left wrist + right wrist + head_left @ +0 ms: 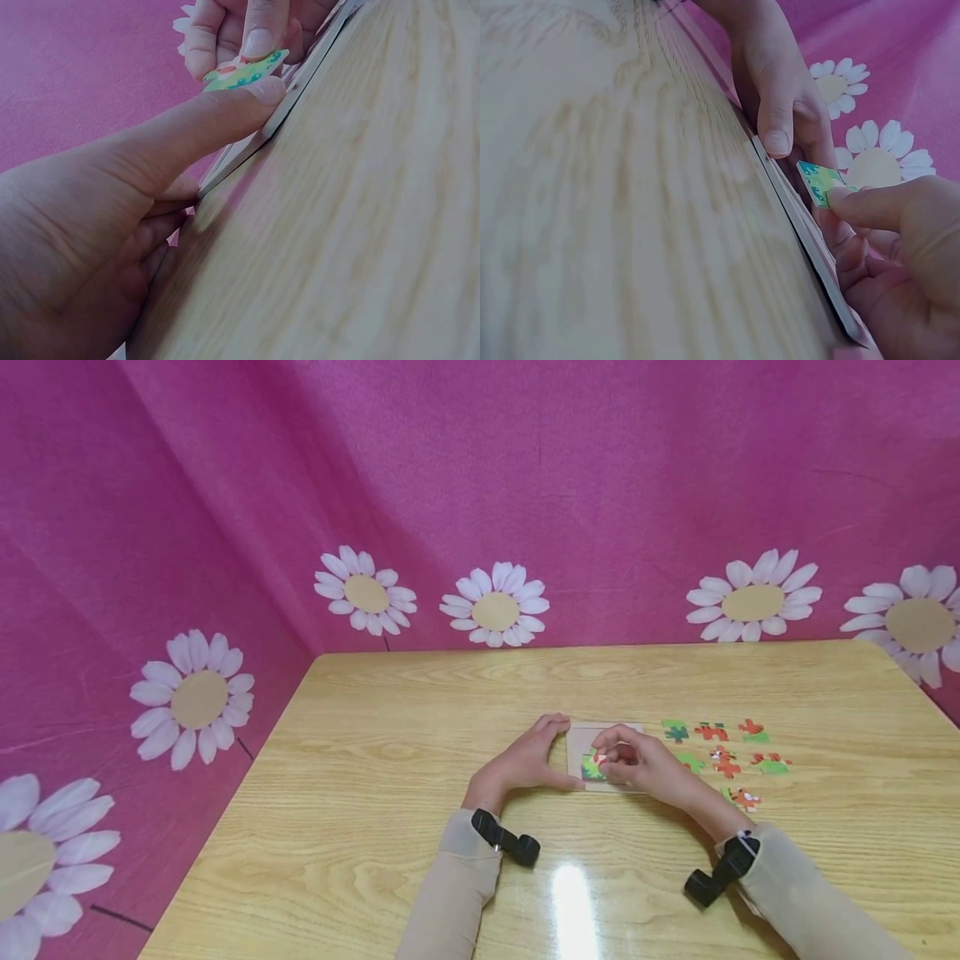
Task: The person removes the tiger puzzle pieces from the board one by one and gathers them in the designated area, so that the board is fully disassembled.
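A shallow puzzle tray (580,737) with a pale base lies flat on the table. My left hand (525,760) holds its left end, thumb at the near left corner and fingers around the far left one. Over the tray's near left part, my right hand (651,767) pinches a puzzle piece (592,767) between thumb and fingers. This piece is green with teal marks and a bit of red; in the right wrist view the puzzle piece (817,184) is tilted above the tray's edge (802,240), close to my left thumb (776,127).
Several loose puzzle pieces (725,762) in orange, green and white lie right of the tray in loose rows. The wood-grain table (375,827) meets a pink daisy-print cloth (600,502) at its back and left edges. A camera is strapped to each wrist.
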`<state>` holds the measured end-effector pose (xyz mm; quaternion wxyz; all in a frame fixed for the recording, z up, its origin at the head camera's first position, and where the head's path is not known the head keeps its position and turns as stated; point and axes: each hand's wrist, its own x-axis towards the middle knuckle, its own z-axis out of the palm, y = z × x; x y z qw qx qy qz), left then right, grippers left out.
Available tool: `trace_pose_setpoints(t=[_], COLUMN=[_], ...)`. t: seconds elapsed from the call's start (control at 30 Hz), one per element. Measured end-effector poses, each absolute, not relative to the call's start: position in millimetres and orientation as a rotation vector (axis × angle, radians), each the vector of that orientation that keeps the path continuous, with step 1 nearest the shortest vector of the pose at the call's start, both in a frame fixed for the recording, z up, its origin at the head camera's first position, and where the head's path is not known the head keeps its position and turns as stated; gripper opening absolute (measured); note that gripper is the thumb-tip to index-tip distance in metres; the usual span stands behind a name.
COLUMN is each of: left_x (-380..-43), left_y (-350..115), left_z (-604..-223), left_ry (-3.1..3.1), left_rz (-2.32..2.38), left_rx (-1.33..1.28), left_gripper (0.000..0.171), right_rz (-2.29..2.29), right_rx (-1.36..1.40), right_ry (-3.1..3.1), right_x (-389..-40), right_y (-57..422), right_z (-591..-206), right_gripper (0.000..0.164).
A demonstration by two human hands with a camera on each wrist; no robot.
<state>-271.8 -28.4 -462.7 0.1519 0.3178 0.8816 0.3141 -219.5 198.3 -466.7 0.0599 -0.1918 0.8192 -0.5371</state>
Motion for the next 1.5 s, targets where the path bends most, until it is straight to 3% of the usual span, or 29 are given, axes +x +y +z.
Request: trace_pose_setpoints(t=[1.5], left_x=[-271.3], left_y=[-30.1], left_z=[-461.7], left_ry=[2.539], left_rz=[0.899], left_rx=[0.916], left_gripper=[0.095], right_rz=[-1.542], right_rx=[-0.514], right_ry=[2.681], right_x=[-176.3], right_y=[277.5], right_z=[-462.8], right_gripper=[0.027])
